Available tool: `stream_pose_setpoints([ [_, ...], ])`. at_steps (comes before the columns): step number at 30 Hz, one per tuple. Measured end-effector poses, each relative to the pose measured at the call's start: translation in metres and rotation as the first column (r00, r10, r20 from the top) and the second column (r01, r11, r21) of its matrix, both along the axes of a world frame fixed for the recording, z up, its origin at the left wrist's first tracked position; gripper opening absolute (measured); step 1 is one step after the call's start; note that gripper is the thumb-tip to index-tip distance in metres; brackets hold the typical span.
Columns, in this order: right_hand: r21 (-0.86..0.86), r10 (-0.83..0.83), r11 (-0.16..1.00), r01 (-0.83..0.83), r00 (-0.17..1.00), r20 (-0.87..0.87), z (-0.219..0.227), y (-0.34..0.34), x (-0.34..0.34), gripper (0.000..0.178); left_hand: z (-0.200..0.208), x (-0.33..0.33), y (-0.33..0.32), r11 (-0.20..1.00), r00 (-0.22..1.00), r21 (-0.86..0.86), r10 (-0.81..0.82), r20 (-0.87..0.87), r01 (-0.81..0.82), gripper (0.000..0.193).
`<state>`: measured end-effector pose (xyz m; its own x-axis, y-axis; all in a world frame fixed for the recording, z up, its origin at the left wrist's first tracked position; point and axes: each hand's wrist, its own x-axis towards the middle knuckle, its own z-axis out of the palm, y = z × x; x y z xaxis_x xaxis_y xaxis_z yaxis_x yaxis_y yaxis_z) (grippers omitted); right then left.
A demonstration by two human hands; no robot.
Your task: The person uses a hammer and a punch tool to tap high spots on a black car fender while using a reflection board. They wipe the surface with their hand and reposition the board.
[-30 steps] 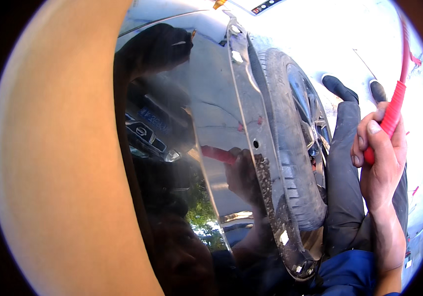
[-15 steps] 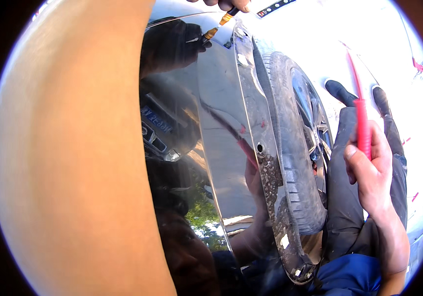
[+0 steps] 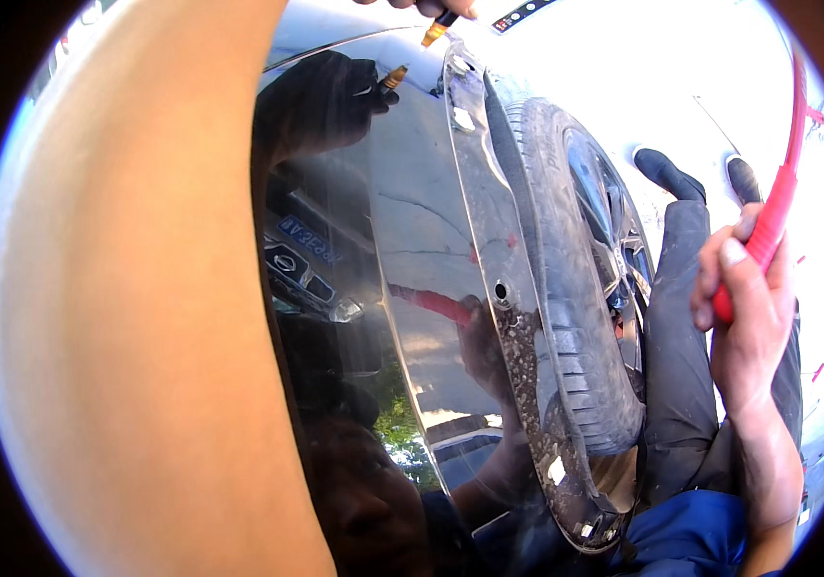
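My left forearm fills the left side of the picture, and my left hand (image 3: 422, 8) is partly cut off at the top edge. Its fingers pinch a short dark punch (image 3: 439, 27) with an amber tip, held slightly off a glossy dark car body panel (image 3: 422, 231). The panel mirrors both hands and their tools. On the right, above my lap, my right hand (image 3: 749, 288) is wrapped round the thick grip of a red-handled tool (image 3: 773, 221). Its slim red shaft points up toward the picture's right rim; the far end cannot be made out.
Along the panel runs a dirty edge flange (image 3: 523, 356) with holes and white patches. Close to its right is a car wheel (image 3: 575, 288). My legs (image 3: 681, 317) stretch over the bright floor, with dark shoes (image 3: 667, 173). A black strip (image 3: 520, 13) lies at the top.
My right hand has swung the red-handled tool to the right, away from the panel. The punch's tip has lifted from the panel, widening the gap to its reflection.
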<state>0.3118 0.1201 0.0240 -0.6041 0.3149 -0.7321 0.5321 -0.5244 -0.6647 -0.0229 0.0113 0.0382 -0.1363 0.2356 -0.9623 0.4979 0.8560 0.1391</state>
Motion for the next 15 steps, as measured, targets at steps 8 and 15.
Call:
stream_pose_setpoints([
  [8,0.012,0.05,0.999,-0.05,0.998,0.04,0.0,0.01,-0.004,0.01,-0.002,-0.008,0.005,0.999,0.992,0.014,-0.033,-0.125,0.035,0.023],
  [15,0.013,0.261,0.965,-0.262,0.965,0.039,0.001,0.003,0.002,0.014,0.005,-0.008,0.002,0.999,0.995,-0.004,-0.046,-0.086,0.046,0.021],
])
